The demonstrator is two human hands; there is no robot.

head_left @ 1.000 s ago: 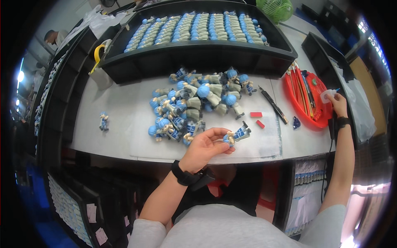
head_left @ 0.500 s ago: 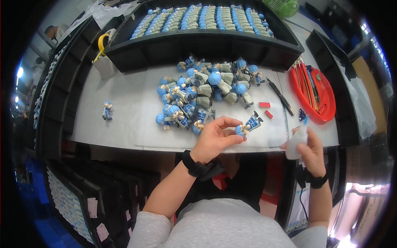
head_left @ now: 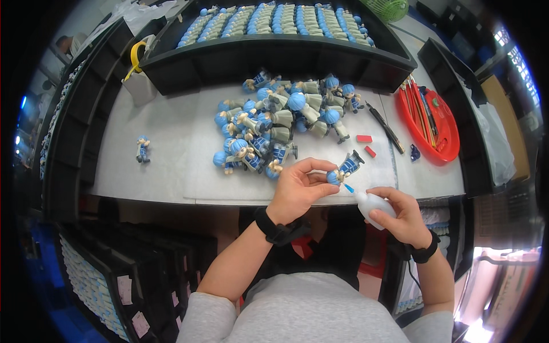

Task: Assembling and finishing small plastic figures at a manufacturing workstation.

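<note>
Between thumb and fingers, my left hand [head_left: 303,187] grips a small doll figurine [head_left: 350,164] with a blue cap and blue outfit, its head toward me and its feet pointing away to the right. My right hand [head_left: 403,214] is closed around a white squeeze bottle [head_left: 375,209] with a thin blue nozzle. The nozzle tip points at the figurine's head and is very close to it; whether they touch I cannot tell. Just beyond my left hand lies a heap of similar figurines [head_left: 281,117]. One more figurine [head_left: 143,149] lies alone on the left of the table.
A black crate [head_left: 274,62] with rows of figurines stands at the back. On the right are a red tray [head_left: 452,146] with brushes, a dark pen-like tool [head_left: 385,128], two red blocks [head_left: 364,138] and a small dark blue piece [head_left: 414,152]. A grey cup [head_left: 139,88] holds yellow-handled scissors.
My right hand has brought the bottle leftward from beside the red tray, tilting its nozzle toward the figurine's head. My left hand keeps the figurine in nearly the same place.
</note>
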